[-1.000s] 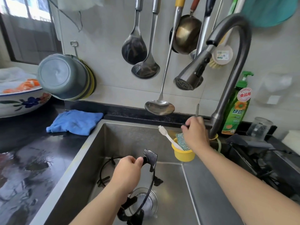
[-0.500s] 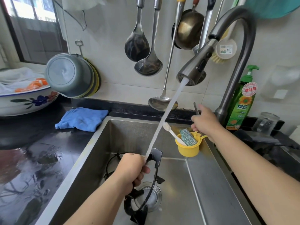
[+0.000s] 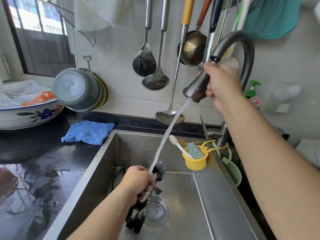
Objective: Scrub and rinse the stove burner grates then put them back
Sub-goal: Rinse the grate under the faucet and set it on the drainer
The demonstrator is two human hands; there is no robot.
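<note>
Here left hand [image 3: 138, 182] holds grate [image 3: 160, 170] mid-sink [image 3: 216, 196].

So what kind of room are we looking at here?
Most likely a home kitchen: a steel sink with a pull-down faucet running, ladles hung on the tiled wall, and a bottle of dish soap by the tap.
</note>
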